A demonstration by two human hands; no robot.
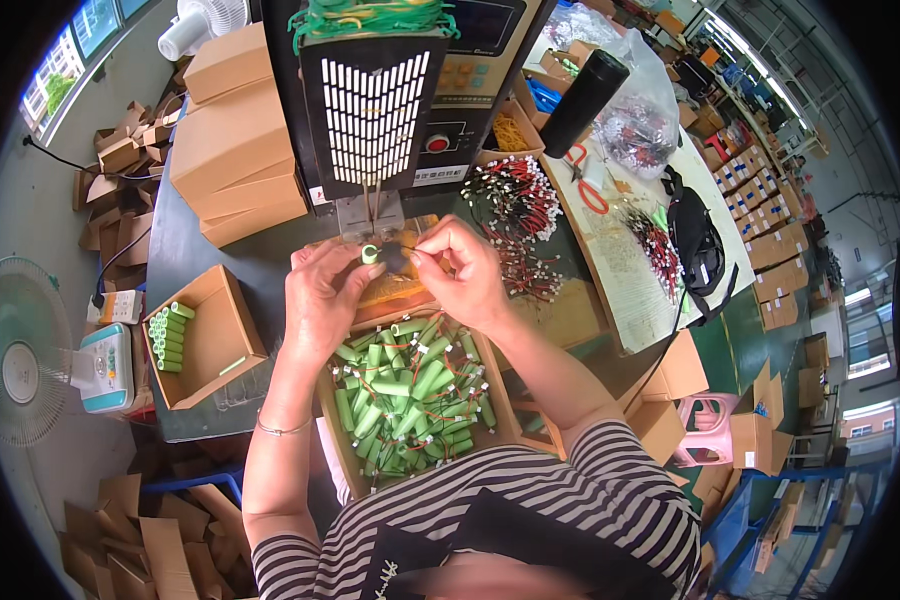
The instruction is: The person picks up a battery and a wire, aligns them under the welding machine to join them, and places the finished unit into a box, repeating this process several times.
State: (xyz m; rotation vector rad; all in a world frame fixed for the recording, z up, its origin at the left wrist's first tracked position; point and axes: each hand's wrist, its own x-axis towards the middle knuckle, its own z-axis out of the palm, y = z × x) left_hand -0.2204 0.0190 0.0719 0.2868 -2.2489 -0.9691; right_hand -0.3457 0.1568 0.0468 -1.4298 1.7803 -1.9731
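Below the two thin metal pins [372,208] of a black bench machine, my left hand [320,295] pinches a green cylindrical battery cell [370,254], its round end showing. Just right of it, my right hand [462,272] has thumb and forefinger pressed together; what they hold, if anything, is too small to make out. Both hands are over a worn wooden block [395,291]. Close in front of me is a cardboard box [505,420] heaped with green cells [410,390] that have thin red and black leads and white plugs.
A shallow carton [232,335] with several bare green cells stands at the left. Bundles of wire leads [518,205] lie right of the machine [375,110]. Farther right are orange-handled scissors [592,190], a black bottle [585,100] and a black bag [692,240]. Stacked cartons [235,140] rise at the back left.
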